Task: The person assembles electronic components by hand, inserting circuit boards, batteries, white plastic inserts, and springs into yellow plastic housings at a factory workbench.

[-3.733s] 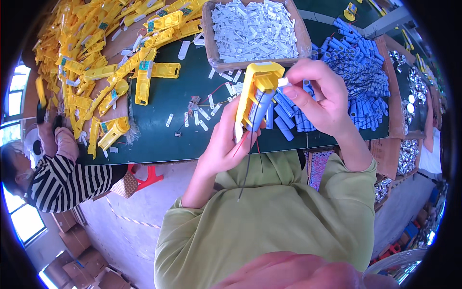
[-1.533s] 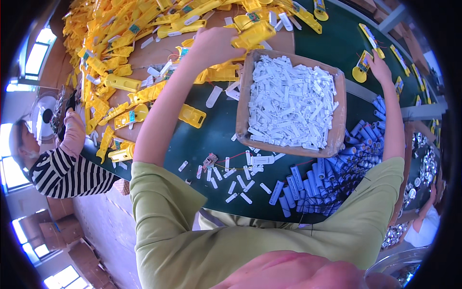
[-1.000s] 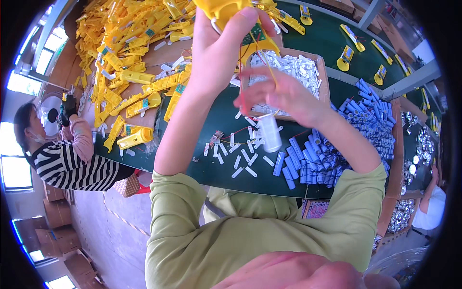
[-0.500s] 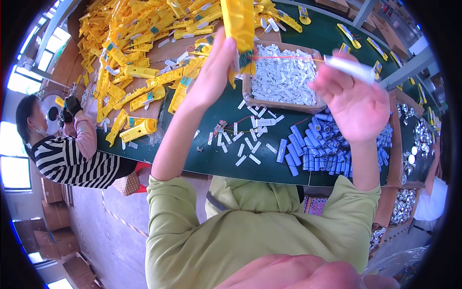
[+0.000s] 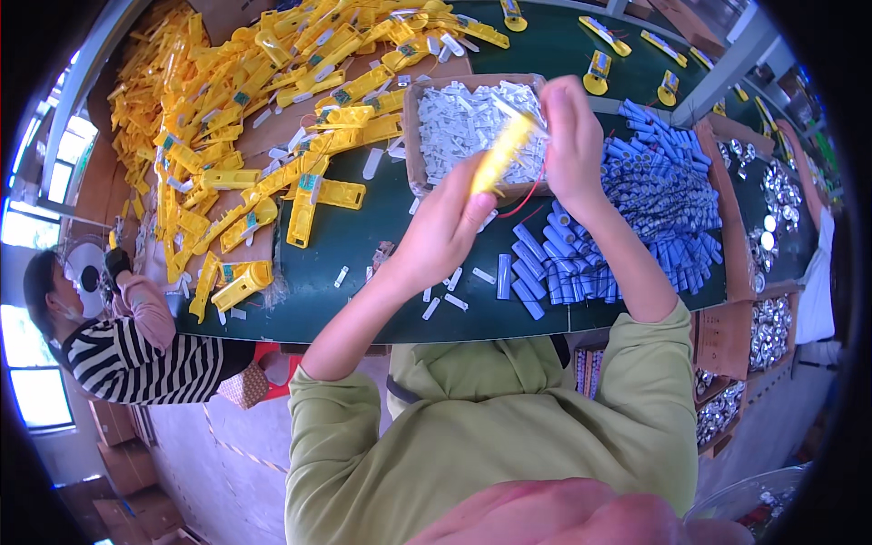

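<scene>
My left hand (image 5: 447, 216) is closed around a yellow plastic housing (image 5: 501, 156), tilted up to the right and smeared by motion. At the housing's upper end, my right hand (image 5: 574, 150) is closed, with a white plastic piece (image 5: 536, 129) at its fingertips. That piece is blurred and partly hidden. A red wire (image 5: 525, 202) hangs below the hands. Both hands are above the near side of a cardboard box (image 5: 413, 136) full of small white strips (image 5: 454, 118). Blue cylindrical cells (image 5: 545, 259) with dark wires lie to the right of it.
Yellow housings (image 5: 245, 179) are heaped at the left on the green table (image 5: 345, 313). Loose white strips lie near its front edge. More yellow pieces (image 5: 604, 34) stand at the far right, beside a metal post (image 5: 718, 68). A person (image 5: 136, 354) in stripes works at the left.
Both hands have come down and closer together. The housing has dropped from upright to a slant, and the white piece, formerly held apart on a stretched wire, is now beside it. The view has shifted.
</scene>
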`<state>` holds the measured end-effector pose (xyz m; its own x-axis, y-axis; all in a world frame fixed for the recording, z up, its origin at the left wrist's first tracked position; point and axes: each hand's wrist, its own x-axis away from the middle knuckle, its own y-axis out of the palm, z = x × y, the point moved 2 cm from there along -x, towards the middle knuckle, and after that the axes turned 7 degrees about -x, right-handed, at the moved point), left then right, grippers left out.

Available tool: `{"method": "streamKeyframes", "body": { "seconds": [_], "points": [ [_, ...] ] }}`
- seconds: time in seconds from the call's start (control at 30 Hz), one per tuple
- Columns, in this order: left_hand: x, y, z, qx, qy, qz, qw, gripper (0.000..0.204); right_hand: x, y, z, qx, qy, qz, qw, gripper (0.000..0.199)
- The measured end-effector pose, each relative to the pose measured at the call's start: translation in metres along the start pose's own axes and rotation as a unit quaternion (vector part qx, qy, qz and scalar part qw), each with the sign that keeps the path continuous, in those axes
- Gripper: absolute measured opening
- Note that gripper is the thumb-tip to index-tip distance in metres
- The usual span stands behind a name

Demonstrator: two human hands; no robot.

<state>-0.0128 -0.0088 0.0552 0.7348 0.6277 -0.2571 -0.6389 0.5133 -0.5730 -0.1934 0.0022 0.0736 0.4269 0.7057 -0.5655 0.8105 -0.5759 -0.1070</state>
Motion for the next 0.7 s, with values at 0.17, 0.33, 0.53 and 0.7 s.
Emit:
{"method": "streamKeyframes", "body": {
  "seconds": [0.17,0.33,0.53,0.7],
  "points": [
    [0.013,0.017,-0.004,0.182,-0.024,-0.089,0.979,0.042,0.013,-0.001,0.019,-0.117,-0.005,-0.090,0.989,0.048],
    [0.010,0.019,-0.027,0.407,-0.112,-0.040,0.906,0.057,0.038,-0.003,0.019,-0.600,0.334,-0.182,0.704,0.060],
    [0.017,0.026,-0.033,0.482,-0.064,0.006,0.874,0.053,0.060,-0.003,0.001,-0.632,0.398,-0.115,0.655,0.057],
    [0.016,0.028,-0.034,0.354,-0.050,0.046,0.933,0.049,0.072,-0.004,-0.007,-0.103,0.139,-0.088,0.981,0.026]
  ]
}}
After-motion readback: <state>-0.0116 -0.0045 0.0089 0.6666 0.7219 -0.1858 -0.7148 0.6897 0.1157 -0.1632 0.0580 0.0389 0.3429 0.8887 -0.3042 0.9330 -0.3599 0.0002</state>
